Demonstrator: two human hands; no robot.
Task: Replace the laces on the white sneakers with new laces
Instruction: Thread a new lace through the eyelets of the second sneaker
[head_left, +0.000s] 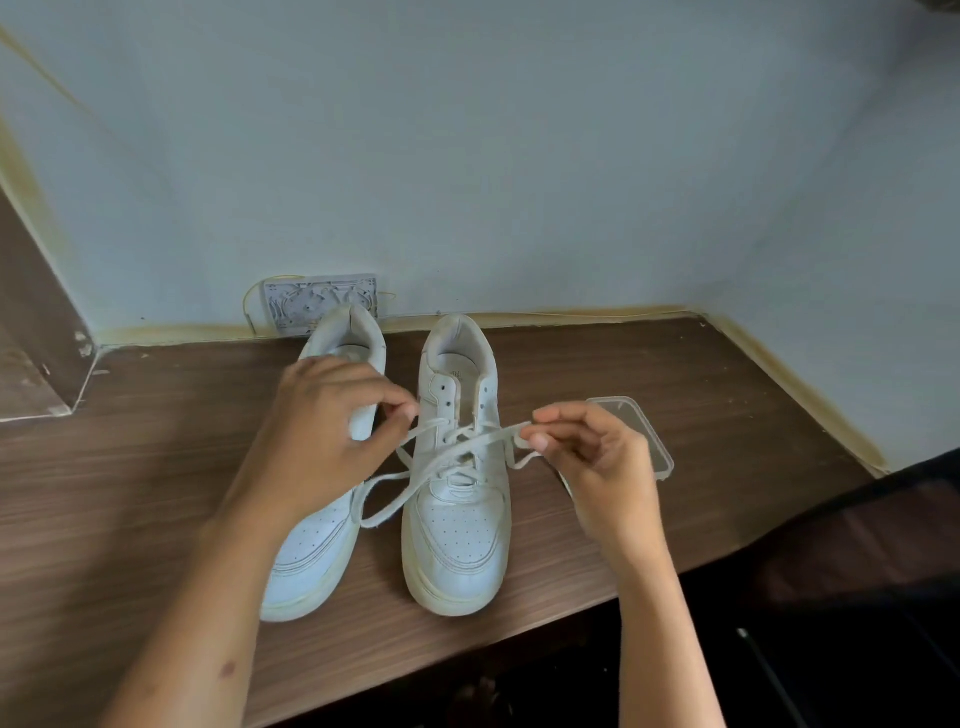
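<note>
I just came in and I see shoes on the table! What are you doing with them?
A person is working on the lace of the right white sneaker. The left hand and the right hand each pinch one end of it, crossed over the shoe's middle. The top eyelets are empty. The other sneaker stands beside it on the wooden table.

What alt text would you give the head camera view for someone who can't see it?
Two hands pull a white lace across the right sneaker on a wooden table: the left hand pinches one end, the right hand the other. The left sneaker stands beside it, and a clear plastic lid lies behind the right hand.
</note>
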